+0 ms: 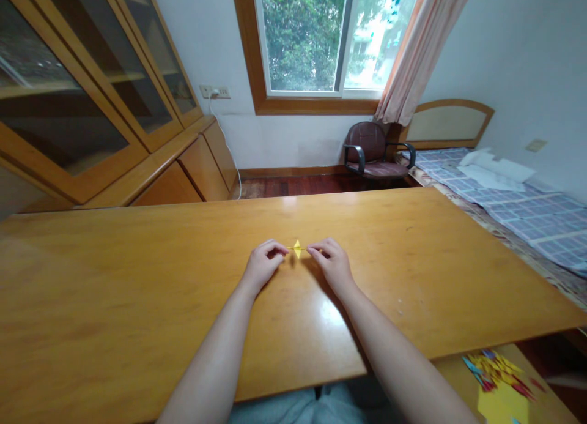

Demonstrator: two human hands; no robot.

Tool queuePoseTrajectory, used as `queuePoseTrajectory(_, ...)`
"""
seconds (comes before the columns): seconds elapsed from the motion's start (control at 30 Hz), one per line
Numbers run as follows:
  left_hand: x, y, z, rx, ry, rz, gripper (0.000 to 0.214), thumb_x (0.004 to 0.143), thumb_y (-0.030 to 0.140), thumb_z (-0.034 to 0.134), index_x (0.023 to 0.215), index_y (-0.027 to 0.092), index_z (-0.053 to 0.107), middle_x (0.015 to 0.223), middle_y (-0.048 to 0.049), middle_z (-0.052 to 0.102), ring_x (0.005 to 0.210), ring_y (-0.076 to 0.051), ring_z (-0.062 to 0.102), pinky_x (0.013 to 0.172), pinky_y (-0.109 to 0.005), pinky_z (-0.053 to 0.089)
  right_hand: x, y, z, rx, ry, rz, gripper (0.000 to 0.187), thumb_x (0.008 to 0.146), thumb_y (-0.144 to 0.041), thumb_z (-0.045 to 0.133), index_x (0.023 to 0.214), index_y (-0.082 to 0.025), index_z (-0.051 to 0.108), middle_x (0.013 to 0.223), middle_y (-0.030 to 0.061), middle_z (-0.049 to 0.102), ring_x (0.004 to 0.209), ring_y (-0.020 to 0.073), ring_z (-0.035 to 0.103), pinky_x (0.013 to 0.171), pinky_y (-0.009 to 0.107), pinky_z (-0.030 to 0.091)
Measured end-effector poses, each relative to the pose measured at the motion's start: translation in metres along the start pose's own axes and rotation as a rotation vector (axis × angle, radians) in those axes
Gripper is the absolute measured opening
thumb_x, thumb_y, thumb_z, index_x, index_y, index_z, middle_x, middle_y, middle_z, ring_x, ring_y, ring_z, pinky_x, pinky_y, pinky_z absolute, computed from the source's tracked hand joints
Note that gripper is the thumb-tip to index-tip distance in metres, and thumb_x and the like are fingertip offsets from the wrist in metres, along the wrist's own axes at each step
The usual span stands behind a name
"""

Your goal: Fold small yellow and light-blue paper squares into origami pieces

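A small yellow paper crane (298,249) is held between my two hands, just over the wooden table (137,301). Its diamond-shaped middle shows, with a thin point running out to each side. My left hand (266,262) pinches the left point between thumb and fingertips. On the other side, my right hand (332,264) grips the right point the same way. The very tips of both points are hidden by my fingers.
At lower right, below the tabletop, folded paper pieces (495,370) in several colours lie beside yellow paper sheets (503,404). Beyond the table stand an armchair (367,144) and a bed (527,210). A glass-door cabinet (142,148) lines the left wall.
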State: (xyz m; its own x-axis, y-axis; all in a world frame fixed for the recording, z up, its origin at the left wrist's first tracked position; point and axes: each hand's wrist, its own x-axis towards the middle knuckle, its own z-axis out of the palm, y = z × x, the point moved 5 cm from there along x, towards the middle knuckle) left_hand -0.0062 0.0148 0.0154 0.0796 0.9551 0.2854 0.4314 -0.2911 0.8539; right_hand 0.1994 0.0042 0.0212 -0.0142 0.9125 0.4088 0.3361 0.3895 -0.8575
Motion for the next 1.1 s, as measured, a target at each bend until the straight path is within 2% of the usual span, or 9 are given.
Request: queuePoseTrajectory(1.1,-0.0001,-0.0065,0.0,-0.043,0.001,0.002,0.018,0.069,0.014,0.051,0.072,0.019,0.069,0.075,-0.0015,0.067,0.076,-0.018,0.062,0.072,-0.028,0.047,-0.0004,-0.0015,-0.0004,-0.005,0.008,0.0,0.014,0.085,-0.03,0.067,0.078,-0.022,0.075,0.071,0.0018,0.064,0.065,0.0158,0.055,0.064,0.029,0.044)
